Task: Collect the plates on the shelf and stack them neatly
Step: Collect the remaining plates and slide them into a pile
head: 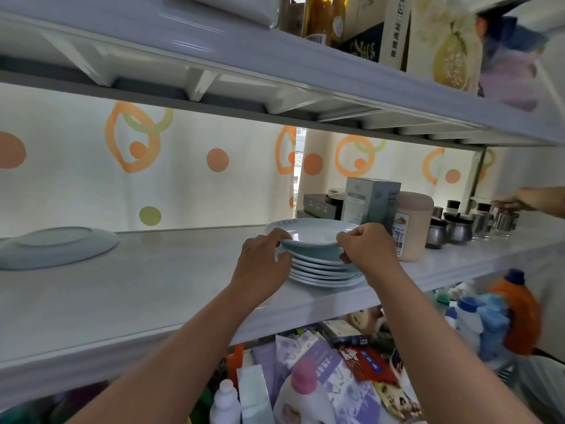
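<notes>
One plate (55,246) lies upside down at the far left of the shelf (171,289), well apart from everything else and not yet collected. Fetching it means a long reach across bare shelf, and its overturned rim gives little for fingers to catch, so it could slide away or off the front edge.

Toward the middle, the left hand (263,258) has its grip clamped on the left rim of the top plate (312,237), thumb over the rim and fingers under. That plate sits on the stack (324,270), which stands close to the shelf's front edge. The right hand (367,249) has its grip clamped on the opposite rim. If the top plate goes down off-centre or tilted, the stack could lean outward and slip over the edge onto the bottles (299,393) below.

Just right of the stack stands a pink canister (412,224); a nudge sideways while squaring the plates could knock it into the small jars (458,231) beyond, where another person's hand (513,201) is reaching.
</notes>
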A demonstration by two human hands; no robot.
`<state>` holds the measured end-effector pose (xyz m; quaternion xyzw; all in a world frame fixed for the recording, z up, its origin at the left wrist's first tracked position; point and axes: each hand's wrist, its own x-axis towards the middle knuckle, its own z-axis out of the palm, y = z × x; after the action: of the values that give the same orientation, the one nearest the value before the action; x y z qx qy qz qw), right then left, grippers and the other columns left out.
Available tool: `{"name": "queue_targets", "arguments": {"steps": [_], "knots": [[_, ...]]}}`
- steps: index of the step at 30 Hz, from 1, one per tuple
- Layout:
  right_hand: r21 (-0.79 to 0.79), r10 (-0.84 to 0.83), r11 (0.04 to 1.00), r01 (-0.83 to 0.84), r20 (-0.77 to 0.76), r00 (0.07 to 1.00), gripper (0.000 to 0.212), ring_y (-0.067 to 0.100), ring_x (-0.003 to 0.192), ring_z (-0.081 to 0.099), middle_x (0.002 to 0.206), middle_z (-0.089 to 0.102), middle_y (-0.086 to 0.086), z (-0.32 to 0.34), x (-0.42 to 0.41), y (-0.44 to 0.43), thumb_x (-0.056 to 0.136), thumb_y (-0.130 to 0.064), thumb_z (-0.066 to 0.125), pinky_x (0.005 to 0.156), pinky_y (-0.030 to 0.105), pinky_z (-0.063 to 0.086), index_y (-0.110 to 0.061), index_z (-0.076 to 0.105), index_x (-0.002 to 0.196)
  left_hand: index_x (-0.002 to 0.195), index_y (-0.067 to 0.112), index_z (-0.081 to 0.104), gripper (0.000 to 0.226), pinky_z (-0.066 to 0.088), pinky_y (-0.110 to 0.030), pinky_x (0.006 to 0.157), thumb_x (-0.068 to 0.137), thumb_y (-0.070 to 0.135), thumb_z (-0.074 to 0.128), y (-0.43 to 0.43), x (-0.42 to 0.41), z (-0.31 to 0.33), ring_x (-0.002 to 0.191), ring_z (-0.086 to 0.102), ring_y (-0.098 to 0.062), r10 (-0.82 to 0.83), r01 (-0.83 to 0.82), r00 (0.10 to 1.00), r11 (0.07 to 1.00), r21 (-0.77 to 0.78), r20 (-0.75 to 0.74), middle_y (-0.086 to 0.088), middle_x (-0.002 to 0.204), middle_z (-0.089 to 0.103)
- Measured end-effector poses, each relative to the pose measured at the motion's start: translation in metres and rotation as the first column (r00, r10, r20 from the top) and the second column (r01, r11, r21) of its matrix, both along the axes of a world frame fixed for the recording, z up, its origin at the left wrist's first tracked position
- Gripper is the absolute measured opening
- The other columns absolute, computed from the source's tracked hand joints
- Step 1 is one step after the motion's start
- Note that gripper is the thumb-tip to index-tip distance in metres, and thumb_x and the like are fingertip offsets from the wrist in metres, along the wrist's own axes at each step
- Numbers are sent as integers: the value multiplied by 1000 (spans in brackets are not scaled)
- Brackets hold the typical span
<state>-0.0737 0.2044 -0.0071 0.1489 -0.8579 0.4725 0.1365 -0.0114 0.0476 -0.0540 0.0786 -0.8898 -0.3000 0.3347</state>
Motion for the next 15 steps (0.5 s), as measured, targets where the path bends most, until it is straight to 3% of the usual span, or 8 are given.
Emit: {"name": "queue_targets", "arguments": {"steps": [2,5,10,15], "knots": [[33,-20,999,21,-37,999,25,26,74,68,80,72,16,4,0,-1,84,-25,60,66,30,49,0,65,78,121,25,53,32,45,-33,95,90,21,51,-1,1,0,114,52,-22,1,-1,1000,1000,-6,-3,-2,120,62],[117,-38,992,45,-69,997,27,20,63,60,81,71,16,4,2,-2,82,-29,61,54,22,41,-5,60,69,121,25,52,32,47,-36,96,89,23,52,-2,2,1,114,52,-22,-1,1,1000,1000,-11,6,-3,121,62],[218,-124,963,160,-171,977,26,12,55,48,68,59,2,3,8,0,84,-34,57,47,18,28,-8,63,81,123,26,51,34,40,-33,95,90,21,50,-5,4,1,117,47,-22,20,-19,999,998,-63,26,-4,121,60],[226,-100,962,152,-225,969,24,11,55,49,72,62,4,4,13,-9,85,-31,55,53,21,37,-9,65,83,124,26,52,34,34,-28,95,91,19,46,-6,8,4,120,42,-22,76,-74,997,994,-83,12,-5,123,56]]}}
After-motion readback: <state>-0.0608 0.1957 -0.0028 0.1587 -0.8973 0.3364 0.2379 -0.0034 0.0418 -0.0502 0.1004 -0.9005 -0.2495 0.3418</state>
